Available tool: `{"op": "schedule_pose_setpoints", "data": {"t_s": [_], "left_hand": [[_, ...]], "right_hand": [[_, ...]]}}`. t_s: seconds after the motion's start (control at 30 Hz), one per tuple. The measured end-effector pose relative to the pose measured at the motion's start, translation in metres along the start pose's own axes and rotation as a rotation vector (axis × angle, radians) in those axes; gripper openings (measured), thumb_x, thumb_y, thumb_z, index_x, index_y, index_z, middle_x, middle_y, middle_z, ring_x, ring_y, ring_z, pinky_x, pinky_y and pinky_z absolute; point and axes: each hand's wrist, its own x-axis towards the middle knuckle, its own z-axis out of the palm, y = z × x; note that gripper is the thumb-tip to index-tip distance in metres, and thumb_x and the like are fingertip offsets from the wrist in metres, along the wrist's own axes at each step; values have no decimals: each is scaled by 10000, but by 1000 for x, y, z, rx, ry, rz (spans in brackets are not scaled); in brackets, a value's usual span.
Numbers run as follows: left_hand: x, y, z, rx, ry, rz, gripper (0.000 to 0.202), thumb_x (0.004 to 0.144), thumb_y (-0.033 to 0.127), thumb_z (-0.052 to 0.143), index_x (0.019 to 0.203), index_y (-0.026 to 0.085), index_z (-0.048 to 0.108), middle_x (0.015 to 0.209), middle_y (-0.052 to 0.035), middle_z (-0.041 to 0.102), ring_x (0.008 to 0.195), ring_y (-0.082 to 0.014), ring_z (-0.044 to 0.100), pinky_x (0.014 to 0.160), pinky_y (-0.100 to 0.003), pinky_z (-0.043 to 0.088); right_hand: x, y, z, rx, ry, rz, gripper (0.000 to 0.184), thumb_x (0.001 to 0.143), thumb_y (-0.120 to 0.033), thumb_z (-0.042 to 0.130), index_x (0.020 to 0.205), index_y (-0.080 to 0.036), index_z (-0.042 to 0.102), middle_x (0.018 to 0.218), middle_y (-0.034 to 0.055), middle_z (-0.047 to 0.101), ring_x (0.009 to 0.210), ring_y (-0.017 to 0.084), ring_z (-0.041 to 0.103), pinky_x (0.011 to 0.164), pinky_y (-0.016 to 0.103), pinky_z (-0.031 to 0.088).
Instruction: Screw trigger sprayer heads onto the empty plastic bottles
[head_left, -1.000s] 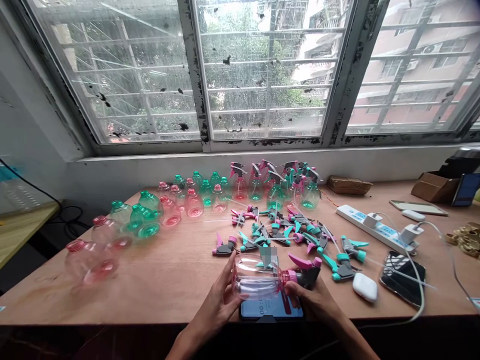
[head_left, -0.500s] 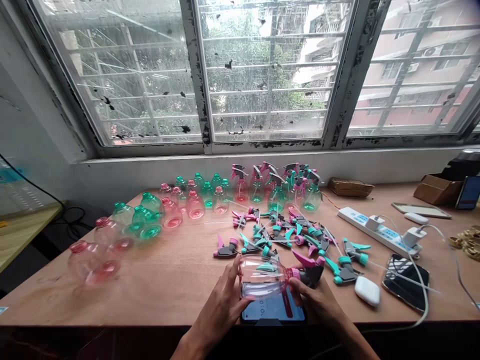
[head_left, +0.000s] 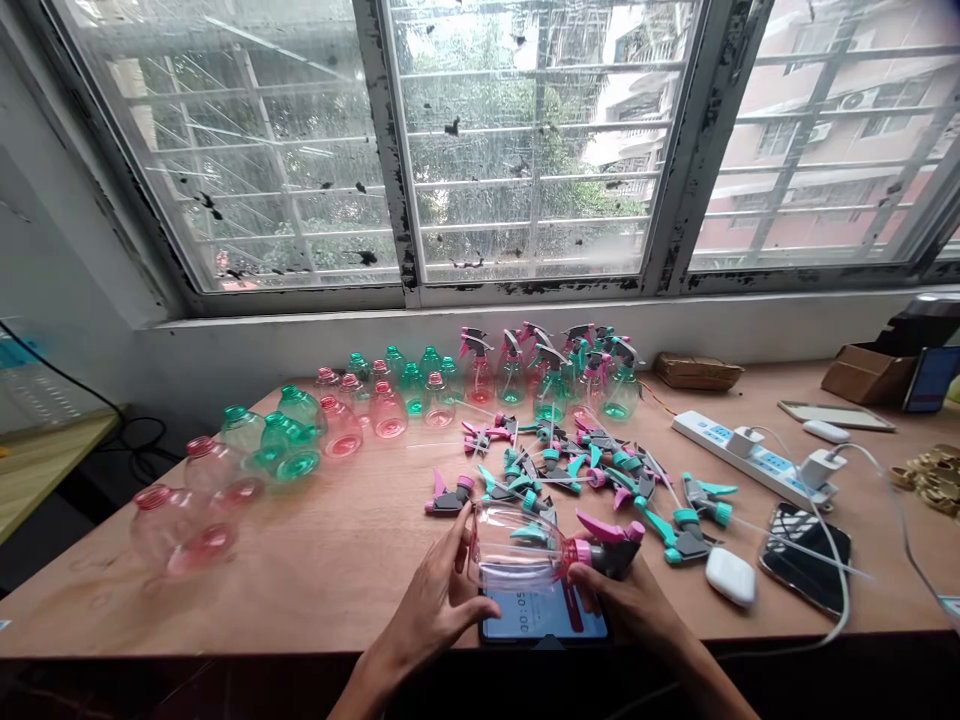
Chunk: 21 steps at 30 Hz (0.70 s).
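Observation:
A clear pink spray bottle (head_left: 517, 548) lies sideways in the air above the table's front edge, its base to the left. Its pink-and-grey spray head (head_left: 609, 545) is seated on the neck. My right hand (head_left: 626, 597) is closed around the pink collar, with some fingers hidden beneath. My left hand (head_left: 435, 592) loosely cups the base end; its fingers touch the bottle and its thumb stands off below. Under the bottle lies a phone (head_left: 536, 615) with a lit timer screen. Just beyond are several loose spray heads (head_left: 551, 460), pink or teal with grey.
Several open-necked bottles (head_left: 341, 428), pink and green, stand to the left and back. Bottles with spray heads (head_left: 551, 390) line the wall. On the right are a power strip (head_left: 750, 455), a white earbud case (head_left: 731, 577), a dark phone (head_left: 806, 555) and cables.
My left thumb has come away from the bottle and the left hand has loosened. The bottle has shifted slightly left; my right hand stays at its collar.

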Motion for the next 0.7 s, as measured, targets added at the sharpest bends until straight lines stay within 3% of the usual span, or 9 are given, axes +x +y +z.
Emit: {"op": "schedule_pose_setpoints", "data": {"t_s": [0.13, 0.3, 0.37, 0.53, 0.7], "left_hand": [[1, 0, 0, -116, -15, -26, 954, 741, 438, 834, 1543, 301, 337, 1427, -95, 576, 1272, -371, 535, 1114, -461, 418], [1, -7, 6, -174, -18, -36, 929, 818, 389, 778, 1566, 346, 229, 1420, -83, 572, 1181, -300, 610, 1077, -448, 467], [0, -7, 5, -150, -20, -23, 938, 814, 380, 785, 1568, 336, 228, 1464, -99, 536, 1248, -322, 573, 1096, -463, 447], [-1, 0, -1, -43, -36, -24, 968, 736, 378, 855, 1540, 347, 318, 1583, -78, 409, 1442, -366, 367, 1214, -507, 256], [-1, -5, 2, -120, -61, -15, 877, 852, 375, 753, 1560, 371, 236, 1598, -77, 391, 1416, -333, 432, 1186, -478, 328]], "right_hand": [[1, 0, -1, 39, 23, -4, 401, 740, -484, 833, 905, -161, 663, 511, -29, 633, 412, 116, 509, 424, 226, 371], [2, 1, -2, 55, -16, -40, 365, 772, -470, 813, 884, -172, 634, 518, -29, 647, 384, 117, 521, 408, 229, 383], [2, 1, -1, 42, 2, -30, 379, 763, -469, 822, 905, -169, 639, 475, -43, 619, 381, 121, 517, 407, 228, 387], [1, 1, -1, 42, 52, -17, 421, 746, -461, 838, 966, -156, 650, 485, -45, 620, 391, 114, 504, 411, 221, 378], [3, -1, -2, 47, 2, -31, 369, 764, -470, 822, 881, -164, 652, 528, -19, 655, 394, 117, 523, 411, 228, 376]]}}
